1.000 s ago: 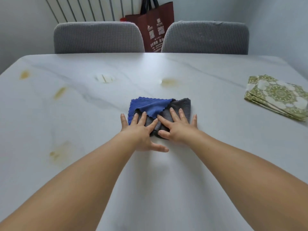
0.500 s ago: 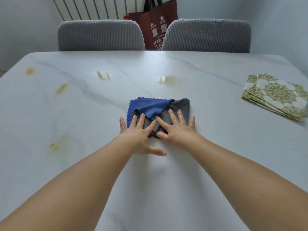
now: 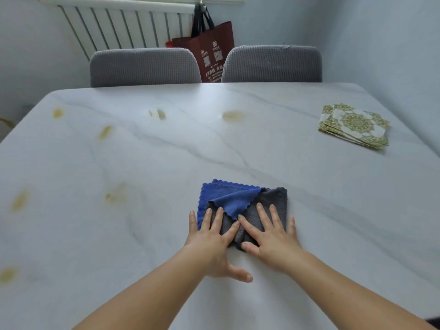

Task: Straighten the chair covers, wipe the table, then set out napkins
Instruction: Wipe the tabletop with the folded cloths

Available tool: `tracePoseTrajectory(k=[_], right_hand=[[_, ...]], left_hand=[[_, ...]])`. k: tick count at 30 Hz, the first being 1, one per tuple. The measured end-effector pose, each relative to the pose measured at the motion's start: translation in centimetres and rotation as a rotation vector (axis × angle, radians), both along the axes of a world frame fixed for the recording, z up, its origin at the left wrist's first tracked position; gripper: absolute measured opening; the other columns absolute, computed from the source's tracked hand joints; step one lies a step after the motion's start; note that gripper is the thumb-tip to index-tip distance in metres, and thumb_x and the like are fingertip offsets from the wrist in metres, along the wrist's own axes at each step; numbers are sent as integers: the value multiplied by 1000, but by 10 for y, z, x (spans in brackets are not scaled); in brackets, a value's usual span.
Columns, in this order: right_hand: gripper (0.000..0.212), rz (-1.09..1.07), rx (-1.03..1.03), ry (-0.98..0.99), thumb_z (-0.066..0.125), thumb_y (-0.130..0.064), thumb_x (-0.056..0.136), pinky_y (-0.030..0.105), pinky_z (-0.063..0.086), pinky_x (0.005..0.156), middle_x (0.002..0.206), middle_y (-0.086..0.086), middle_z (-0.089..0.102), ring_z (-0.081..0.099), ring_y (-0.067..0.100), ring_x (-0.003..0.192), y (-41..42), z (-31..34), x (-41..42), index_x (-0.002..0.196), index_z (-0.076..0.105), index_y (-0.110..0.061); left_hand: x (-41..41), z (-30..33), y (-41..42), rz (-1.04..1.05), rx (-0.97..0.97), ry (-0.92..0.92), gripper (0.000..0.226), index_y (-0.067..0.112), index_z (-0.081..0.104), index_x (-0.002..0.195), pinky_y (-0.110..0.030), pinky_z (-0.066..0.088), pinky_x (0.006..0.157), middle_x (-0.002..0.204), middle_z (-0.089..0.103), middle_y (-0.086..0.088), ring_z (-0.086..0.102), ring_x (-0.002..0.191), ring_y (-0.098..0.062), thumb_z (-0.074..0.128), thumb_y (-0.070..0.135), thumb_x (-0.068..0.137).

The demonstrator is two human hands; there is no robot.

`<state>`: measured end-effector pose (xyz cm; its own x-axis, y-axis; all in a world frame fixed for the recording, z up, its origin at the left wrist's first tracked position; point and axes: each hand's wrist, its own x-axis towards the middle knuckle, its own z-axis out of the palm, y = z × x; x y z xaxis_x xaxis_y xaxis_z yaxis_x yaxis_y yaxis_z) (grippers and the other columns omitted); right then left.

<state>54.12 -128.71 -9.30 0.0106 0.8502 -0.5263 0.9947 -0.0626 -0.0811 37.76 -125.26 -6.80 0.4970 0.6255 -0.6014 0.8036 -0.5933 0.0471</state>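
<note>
Stained table [image 3: 142,163]: left hand [image 3: 209,244] and right hand [image 3: 269,241] press cloth [image 3: 238,198] flat.

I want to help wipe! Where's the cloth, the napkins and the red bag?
cloth [image 3: 273,198], head view, grey part above the fingers
napkins [image 3: 354,123], head view, middle of the top napkin
red bag [image 3: 214,53], head view, front panel

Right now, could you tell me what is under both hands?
The folded blue-and-grey cloth, pressed flat by the left hand and right hand. The table beneath it is covered.
</note>
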Motion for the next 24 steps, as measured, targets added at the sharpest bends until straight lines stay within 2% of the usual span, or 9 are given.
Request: tracePoseTrajectory(k=[6,10,16,24], right_hand=[[64,-7,-26,-24,24,-66,90,63,-15,106,152,0,-34,-33,31,138,-38,0,-36,138,-16,-55],[64,-10,-49,-34,25,-65,91,63,-16,105,152,1,-34,-32,32,138,-37,3,-57,139,-15,-54],[64,45,-64,-44,25,-65,91,63,-17,106,152,1,-34,-32,32,138,-27,6,-87,139,-15,-54],[63,244,-57,-16,25,-64,91,65,-17,105,152,2,-33,-33,33,137,-18,1,-176,139,-15,-55]], left_hand=[[-42,-4,-27,-114,44,6,116,35,-19,145,-63,-25,99,154,-25,-12,-28,139,-33,33,93,59],[-62,-6,-28,-117,45,18,114,35,-18,145,-65,-24,102,154,-25,-11,-28,139,-32,31,93,60],[-94,-7,-28,-36,7,37,113,36,-20,143,-65,-23,100,153,-29,-10,-29,139,-31,29,94,60],[-185,-9,-54,170,-25,51,113,38,-23,141,-65,-22,101,152,-32,-8,-32,138,-29,29,94,58]])
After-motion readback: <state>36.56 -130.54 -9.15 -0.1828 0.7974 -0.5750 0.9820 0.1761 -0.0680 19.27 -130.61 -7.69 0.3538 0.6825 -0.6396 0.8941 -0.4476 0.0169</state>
